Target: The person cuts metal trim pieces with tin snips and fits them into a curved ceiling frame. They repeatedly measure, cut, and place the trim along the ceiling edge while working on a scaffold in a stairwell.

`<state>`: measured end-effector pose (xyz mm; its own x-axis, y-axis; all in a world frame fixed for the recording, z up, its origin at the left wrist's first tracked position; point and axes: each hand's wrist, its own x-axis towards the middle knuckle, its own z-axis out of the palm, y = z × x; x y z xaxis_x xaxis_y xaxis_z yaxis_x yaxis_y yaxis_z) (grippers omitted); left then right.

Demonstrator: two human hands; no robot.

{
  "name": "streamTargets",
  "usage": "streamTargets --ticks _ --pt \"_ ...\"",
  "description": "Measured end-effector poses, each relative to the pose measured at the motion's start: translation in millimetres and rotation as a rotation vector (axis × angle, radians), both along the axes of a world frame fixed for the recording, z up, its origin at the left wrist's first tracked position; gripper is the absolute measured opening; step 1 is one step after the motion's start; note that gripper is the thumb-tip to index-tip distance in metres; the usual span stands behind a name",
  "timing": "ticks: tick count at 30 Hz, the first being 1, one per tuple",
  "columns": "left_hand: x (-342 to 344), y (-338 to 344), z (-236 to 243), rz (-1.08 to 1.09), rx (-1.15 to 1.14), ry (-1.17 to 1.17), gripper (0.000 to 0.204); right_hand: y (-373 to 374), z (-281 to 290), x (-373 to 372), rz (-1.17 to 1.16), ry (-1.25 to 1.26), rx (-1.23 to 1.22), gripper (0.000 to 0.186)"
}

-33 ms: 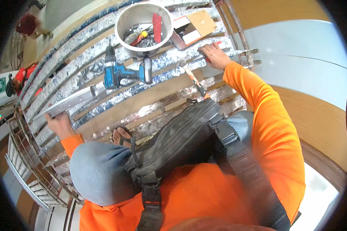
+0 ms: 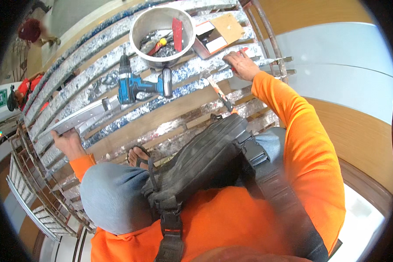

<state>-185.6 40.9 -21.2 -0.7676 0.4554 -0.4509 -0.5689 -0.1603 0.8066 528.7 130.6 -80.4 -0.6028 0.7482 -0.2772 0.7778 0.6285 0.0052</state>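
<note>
My left hand (image 2: 69, 140) grips the near end of a silver metal channel (image 2: 81, 117), which lies across the paint-spattered slats. At the upper right, my right hand (image 2: 242, 65) has its fingers closed on a red-handled tool (image 2: 243, 51), partly hidden by them. A blue-and-black cordless drill (image 2: 133, 87) lies between my hands, beside the channel's far end. A long tool with an orange-and-black handle (image 2: 220, 94) rests to the right of the drill, above my black bag (image 2: 192, 153).
A metal pot (image 2: 136, 30) of tools and an open cardboard box (image 2: 227, 28) sit on the slatted platform (image 2: 91, 56). Scaffold rails (image 2: 284, 72) border the wall (image 2: 336, 52) at right. Two other people (image 2: 28, 28) are at the upper left; a metal ladder-like frame (image 2: 30, 205) is lower left.
My right hand has shifted slightly left with the red-handled tool, and more metal shows beneath its fingers. Otherwise the view is nearly the same.
</note>
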Motion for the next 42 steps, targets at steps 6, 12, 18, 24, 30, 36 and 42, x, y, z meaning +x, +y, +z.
streamTargets --ticks 6,12,18,24,30,36,42 --pt "23 24 53 -0.058 0.000 0.032 0.051 2 -8 -13 -0.110 0.193 -0.007 0.064" --pt "62 56 128 -0.160 -0.062 0.110 0.046 -15 13 -29 -0.493 0.391 0.090 0.060" --pt "122 49 225 -0.388 -0.118 0.220 0.045 -98 86 -28 -1.035 0.703 -0.176 0.042" --pt "228 -4 333 -0.537 -0.412 0.270 0.035 -244 278 -35 -1.302 0.810 -0.362 0.022" --pt "372 -68 448 -0.795 -0.160 0.153 0.033 -278 474 -83 -1.620 1.369 -1.166 0.029" --pt "459 -94 504 -0.770 -0.262 0.031 0.035 -243 542 -91 -1.467 1.146 -0.754 0.030" --pt "481 -75 510 -0.597 -0.271 -0.201 0.031 -154 606 -53 -0.834 0.687 -0.387 0.070"
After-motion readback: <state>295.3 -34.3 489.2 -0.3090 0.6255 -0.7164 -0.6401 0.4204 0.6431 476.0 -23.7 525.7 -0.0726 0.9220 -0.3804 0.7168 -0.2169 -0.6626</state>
